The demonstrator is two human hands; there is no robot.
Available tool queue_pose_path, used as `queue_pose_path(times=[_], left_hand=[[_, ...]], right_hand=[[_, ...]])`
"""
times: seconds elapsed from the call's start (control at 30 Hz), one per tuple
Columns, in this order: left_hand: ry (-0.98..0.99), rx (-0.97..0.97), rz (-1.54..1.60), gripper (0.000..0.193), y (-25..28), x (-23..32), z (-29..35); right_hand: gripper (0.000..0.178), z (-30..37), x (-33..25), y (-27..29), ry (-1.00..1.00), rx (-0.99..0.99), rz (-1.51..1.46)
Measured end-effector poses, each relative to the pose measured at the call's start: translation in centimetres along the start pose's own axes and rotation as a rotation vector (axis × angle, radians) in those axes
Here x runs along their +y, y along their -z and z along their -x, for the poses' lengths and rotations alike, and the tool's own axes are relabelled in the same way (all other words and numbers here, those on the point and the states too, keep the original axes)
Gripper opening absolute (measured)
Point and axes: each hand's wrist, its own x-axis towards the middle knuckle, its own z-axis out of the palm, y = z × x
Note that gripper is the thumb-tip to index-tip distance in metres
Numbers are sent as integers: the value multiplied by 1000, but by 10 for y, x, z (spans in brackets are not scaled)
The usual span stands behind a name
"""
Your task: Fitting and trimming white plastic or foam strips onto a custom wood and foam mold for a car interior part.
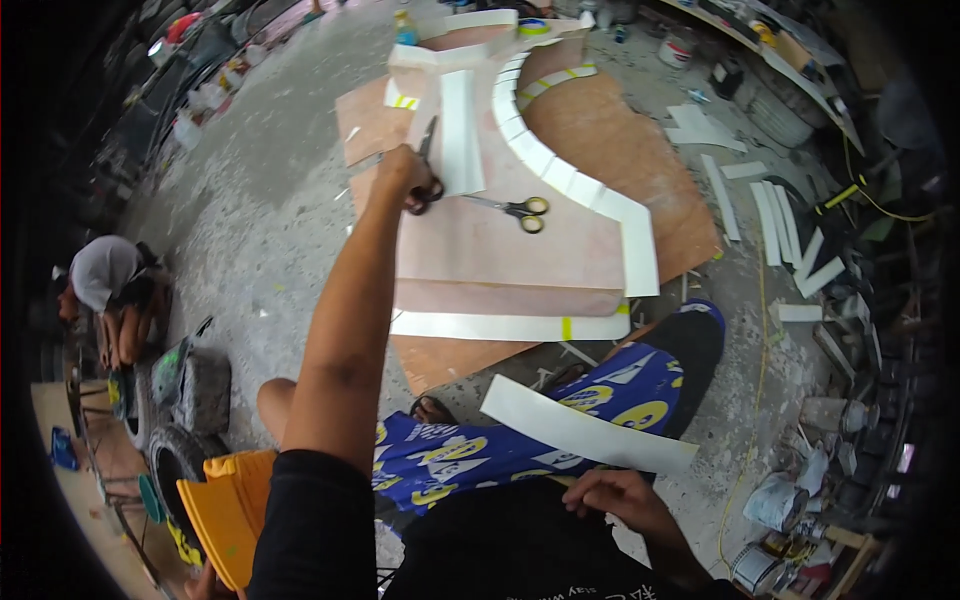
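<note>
While left hand (403,172) at dark scissors (425,196); right hand (622,497) near white strip (583,428)

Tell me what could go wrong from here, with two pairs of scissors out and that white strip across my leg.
The strip might slide off your leg, since its right end sticks out past it. Your left hand is right at the big scissors, so a careless grab could cut you. The small scissors lie on the pink sheet, and could scratch or snag it if dragged.
</note>
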Motion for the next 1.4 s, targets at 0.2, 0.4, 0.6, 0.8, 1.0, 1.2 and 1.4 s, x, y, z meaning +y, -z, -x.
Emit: queue_pose_path(times=[0.2, 0.4, 0.6, 0.8, 1.0, 1.2, 1.4], left_hand=[[2, 150, 45, 23, 0, -4, -6], [-240, 99, 538, 42, 26, -61, 37], [-382, 256, 706, 38, 0, -138, 178], [-188, 285, 1211, 35, -66, -153, 300], [-69, 133, 1227, 41, -109, -149, 369], [-153, -76, 1245, 46, -122, -152, 358], [-254, 94, 1124, 23, -91, -157, 358]], right_hand=[[28, -20, -85, 23, 661, 298, 800], [38, -79, -84, 32, 375, 29, 1308], [24, -92, -92, 40, 227, -159, 881], [24, -145, -123, 32, 280, -140, 676], [29, -168, -117, 1, 307, -246, 948], [27, -149, -115, 6, 286, -234, 974], [22, -142, -112, 7, 318, -147, 829]])
